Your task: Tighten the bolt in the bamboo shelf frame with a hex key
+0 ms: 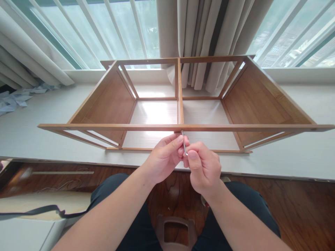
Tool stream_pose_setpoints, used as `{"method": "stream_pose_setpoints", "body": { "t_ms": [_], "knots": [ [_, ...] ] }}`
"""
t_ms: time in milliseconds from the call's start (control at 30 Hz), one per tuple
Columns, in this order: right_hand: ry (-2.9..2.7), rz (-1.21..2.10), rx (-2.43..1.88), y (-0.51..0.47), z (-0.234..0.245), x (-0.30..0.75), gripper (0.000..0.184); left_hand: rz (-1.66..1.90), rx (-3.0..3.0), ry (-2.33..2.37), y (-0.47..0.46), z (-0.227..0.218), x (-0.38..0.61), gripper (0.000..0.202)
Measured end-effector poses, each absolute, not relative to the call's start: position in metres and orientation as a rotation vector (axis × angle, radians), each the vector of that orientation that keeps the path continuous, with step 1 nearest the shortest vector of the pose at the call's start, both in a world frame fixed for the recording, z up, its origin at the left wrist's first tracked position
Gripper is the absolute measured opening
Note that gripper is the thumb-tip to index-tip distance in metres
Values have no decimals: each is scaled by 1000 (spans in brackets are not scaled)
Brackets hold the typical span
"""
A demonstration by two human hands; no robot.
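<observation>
- Right hand (205,167): thumb and fingers were clamped on the bent end of the hex key (184,143).
- Left hand (164,157): fingers pinched its shaft.
- Its tip met the wooden frame (180,94), standing near the front edge of the ledge (288,157).

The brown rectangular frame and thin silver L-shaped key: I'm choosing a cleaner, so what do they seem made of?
Brown rectangular frame: apparently wood or veneer, satin finish; faint grain on its side panels. Thin silver L-shaped key: probably steel, smooth, from its grey metallic sheen; possibly plated.
</observation>
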State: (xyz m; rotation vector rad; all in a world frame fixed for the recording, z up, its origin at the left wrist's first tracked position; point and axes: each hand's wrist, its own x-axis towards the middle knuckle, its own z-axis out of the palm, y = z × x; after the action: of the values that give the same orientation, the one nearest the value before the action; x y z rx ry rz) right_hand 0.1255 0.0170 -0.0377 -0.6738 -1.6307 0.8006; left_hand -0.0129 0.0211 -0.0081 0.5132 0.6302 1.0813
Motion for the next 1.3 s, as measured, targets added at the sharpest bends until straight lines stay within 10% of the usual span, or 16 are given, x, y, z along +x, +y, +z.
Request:
{"method": "stream_pose_setpoints", "body": {
  "t_ms": [1300],
  "knots": [
    [-1679, 691, -719, 16, -27, 127, 15, 1122, 499, 673, 17, -8, -8, 23]
  ]
}}
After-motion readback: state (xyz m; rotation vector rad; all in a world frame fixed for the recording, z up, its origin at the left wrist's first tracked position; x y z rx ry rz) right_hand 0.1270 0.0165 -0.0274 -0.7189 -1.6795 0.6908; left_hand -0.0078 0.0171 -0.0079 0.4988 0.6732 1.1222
